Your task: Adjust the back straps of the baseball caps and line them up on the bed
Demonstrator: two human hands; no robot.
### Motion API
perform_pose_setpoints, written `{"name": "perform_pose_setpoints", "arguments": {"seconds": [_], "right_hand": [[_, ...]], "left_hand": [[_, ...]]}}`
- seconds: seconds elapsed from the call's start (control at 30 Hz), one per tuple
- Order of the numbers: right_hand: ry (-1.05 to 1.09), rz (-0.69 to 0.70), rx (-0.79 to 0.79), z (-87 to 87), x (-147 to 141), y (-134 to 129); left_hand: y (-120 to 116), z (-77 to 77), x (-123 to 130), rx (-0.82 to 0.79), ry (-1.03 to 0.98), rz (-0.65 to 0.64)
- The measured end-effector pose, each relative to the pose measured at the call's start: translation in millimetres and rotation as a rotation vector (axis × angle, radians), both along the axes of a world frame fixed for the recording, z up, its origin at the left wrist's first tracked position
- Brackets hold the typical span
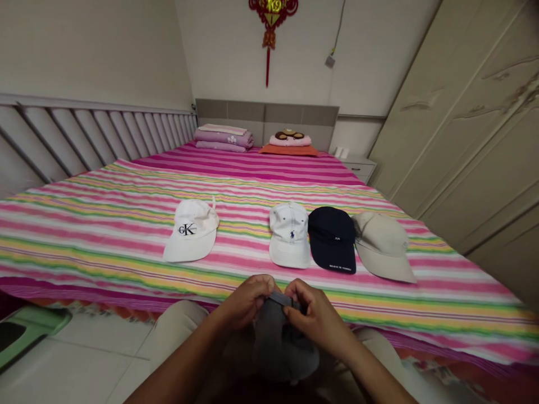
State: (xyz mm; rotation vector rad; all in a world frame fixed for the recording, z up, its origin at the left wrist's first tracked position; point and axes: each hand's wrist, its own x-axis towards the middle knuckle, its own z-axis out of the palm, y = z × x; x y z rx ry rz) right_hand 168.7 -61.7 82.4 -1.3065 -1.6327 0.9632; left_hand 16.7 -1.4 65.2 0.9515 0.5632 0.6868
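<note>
Seeing a dark gray cap (pixel 269 334) low at the near edge of the striped bedspread (pixel 126 224), between the knees, with body hanging below the hands. Got its gray strap (pixel 279 298) at the top, pinched from both sides: left hand (pixel 251 298) closed on the left end, right hand (pixel 316 314) closed near the right end, thumb below and index finger above. Reads as long axis crosswise, hand to hand, dipping slightly toward the right — so can't call either hand nearer. Can't tell the exact fastening under the right fingers; too dark and partly covered.

Beyond, on the bedspread: to the left, a white cap with black letters (pixel 191 231), set well apart from the rest. Right of center, side by side: a white cap with a small dark logo (pixel 289 234), a navy cap (pixel 332 238), a beige cap (pixel 384 244) — all with brims toward the near edge, all out of hand.
</note>
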Motion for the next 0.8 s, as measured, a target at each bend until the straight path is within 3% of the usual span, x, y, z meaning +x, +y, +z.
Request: {"name": "perform_pose_setpoints", "arguments": {"seconds": [0.17, 0.37, 0.57, 0.8], "right_hand": [[0.318, 0.085, -0.277, 6.5, 5.9, 13.7], [0.655, 0.007, -0.296, 11.7, 9.2, 17.6], [0.704, -0.033, -0.316, 6.5, 3.9, 16.2], [0.753, -0.048, -0.334, 4.8, 0.0, 17.7]], "left_hand": [[5.1, 7.0, 4.3, -0.033, -0.036, -0.028], [7.6, 13.7, 6.6, 0.031, -0.066, -0.222], [8.7, 7.2, 7.4, 0.034, 0.087, -0.293], [5.8, 2.3, 10.6, -0.088, 0.053, -0.194]]}}
